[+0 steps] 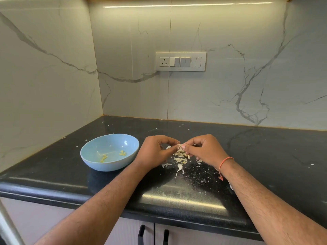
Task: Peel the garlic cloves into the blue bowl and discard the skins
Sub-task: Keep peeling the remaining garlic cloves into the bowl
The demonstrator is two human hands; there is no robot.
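A light blue bowl (92, 156) stands on the black counter, left of my hands, with a few yellowish peeled garlic pieces (122, 153) inside. My left hand (155, 151) and my right hand (203, 149) meet above the counter and pinch one small garlic clove (179, 147) between their fingertips. A thin strip of skin sticks out from the right hand's fingers. Below the hands lies a pile of papery skins (180, 159). One unpeeled clove with a long tail (179, 168) lies in front of the pile.
The black counter (265, 156) is strewn with small skin flakes, mostly right of the pile. Marble walls close off the left and back, with a switch panel (180, 61) on the back wall. Cabinet handles (141, 234) show below the counter's front edge.
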